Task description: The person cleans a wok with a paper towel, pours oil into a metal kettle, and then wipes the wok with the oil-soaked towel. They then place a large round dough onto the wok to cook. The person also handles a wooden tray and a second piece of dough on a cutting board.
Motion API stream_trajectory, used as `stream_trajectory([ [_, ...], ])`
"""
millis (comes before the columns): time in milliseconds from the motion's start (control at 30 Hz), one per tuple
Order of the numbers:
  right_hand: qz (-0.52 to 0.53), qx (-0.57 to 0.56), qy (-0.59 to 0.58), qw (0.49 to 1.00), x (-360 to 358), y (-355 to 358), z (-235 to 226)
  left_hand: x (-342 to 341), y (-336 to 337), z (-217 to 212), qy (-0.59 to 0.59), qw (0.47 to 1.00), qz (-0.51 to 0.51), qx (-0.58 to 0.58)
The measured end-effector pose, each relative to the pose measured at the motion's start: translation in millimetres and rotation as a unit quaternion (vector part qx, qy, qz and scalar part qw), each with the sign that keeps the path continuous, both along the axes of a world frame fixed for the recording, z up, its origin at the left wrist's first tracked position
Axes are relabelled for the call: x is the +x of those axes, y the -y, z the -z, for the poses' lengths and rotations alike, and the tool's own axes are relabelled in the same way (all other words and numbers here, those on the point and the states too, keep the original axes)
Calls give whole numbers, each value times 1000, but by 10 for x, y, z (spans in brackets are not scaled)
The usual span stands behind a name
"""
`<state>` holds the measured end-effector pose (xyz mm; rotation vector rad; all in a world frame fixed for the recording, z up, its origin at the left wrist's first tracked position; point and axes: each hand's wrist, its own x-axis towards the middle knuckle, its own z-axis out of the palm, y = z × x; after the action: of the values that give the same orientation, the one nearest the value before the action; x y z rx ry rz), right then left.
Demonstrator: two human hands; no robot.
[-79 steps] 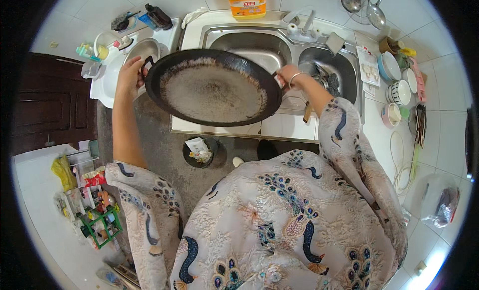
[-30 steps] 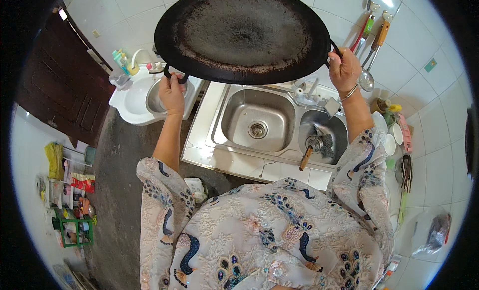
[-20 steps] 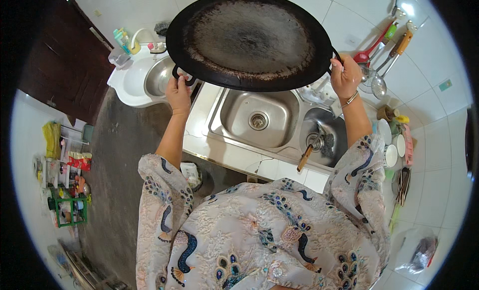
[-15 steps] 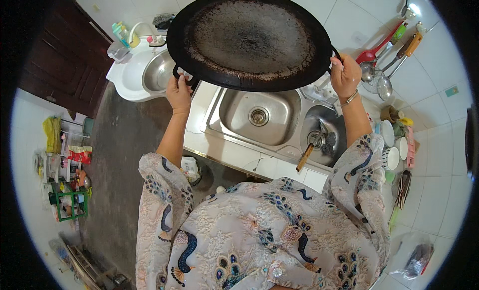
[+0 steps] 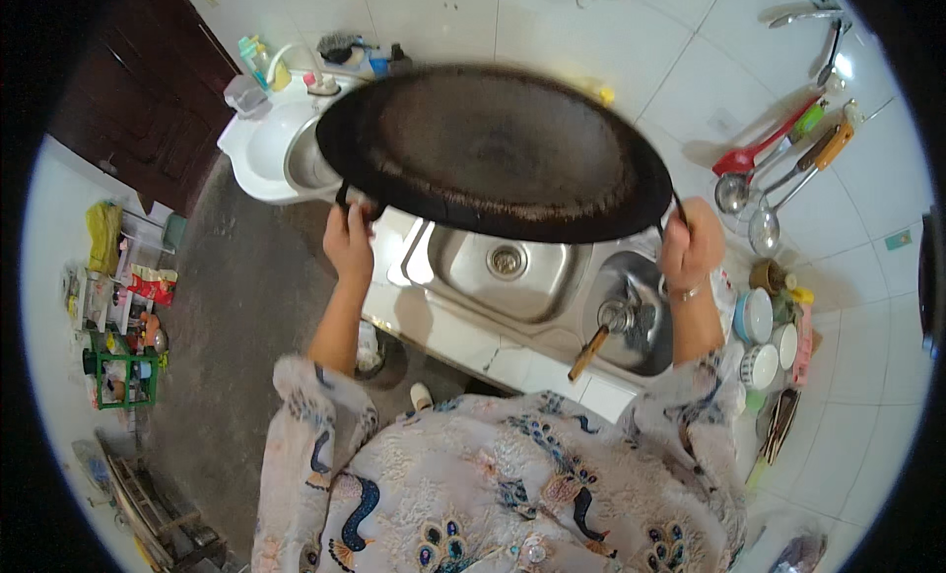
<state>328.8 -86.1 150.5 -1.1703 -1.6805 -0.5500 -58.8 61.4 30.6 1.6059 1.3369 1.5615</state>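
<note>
A large round black pan (image 5: 503, 149) with a worn, brownish surface hangs in the air above the sink, slightly blurred. My left hand (image 5: 348, 243) is closed round its left loop handle. Its right handle is in the closed grip of my right hand (image 5: 690, 246), which has a bracelet at the wrist. Below the pan is the larger steel sink basin (image 5: 463, 277) with its drain showing. A wooden-handled tool (image 5: 589, 354) leans in the smaller basin (image 5: 655, 322) on the right; its head is partly unclear.
A white washbasin (image 5: 258, 164) with bottles stands at the far left. Ladles and a red spatula (image 5: 739, 161) hang on the tiled wall at right. Bowls (image 5: 757, 366) are stacked beside the smaller basin. Shelves with a green crate (image 5: 123, 376) line the left wall.
The pan has come lower and nearer in the view, and it appears more tilted. Both hands have moved down with it, still gripping its handles.
</note>
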Motion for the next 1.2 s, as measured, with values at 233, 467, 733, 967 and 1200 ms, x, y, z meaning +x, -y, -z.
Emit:
stream_trajectory([
  [233,25,31,-40,998,-119,-447,-31,-90,-249,-75,-24,999,-34,0],
  [467,158,-129,-63,977,3,-235,252,-81,-106,492,-148,984,-79,55],
  [733,82,-86,44,992,-240,-19,-19,-126,659,669,-17,986,-30,-161],
  [967,-28,-65,56,996,-1610,35,-263,-1646,1312,374,-20,984,-176,-33],
  [1200,-232,-5,40,972,-4133,160,-419,-3982,3427,-263,-41,915,-400,-29],
])
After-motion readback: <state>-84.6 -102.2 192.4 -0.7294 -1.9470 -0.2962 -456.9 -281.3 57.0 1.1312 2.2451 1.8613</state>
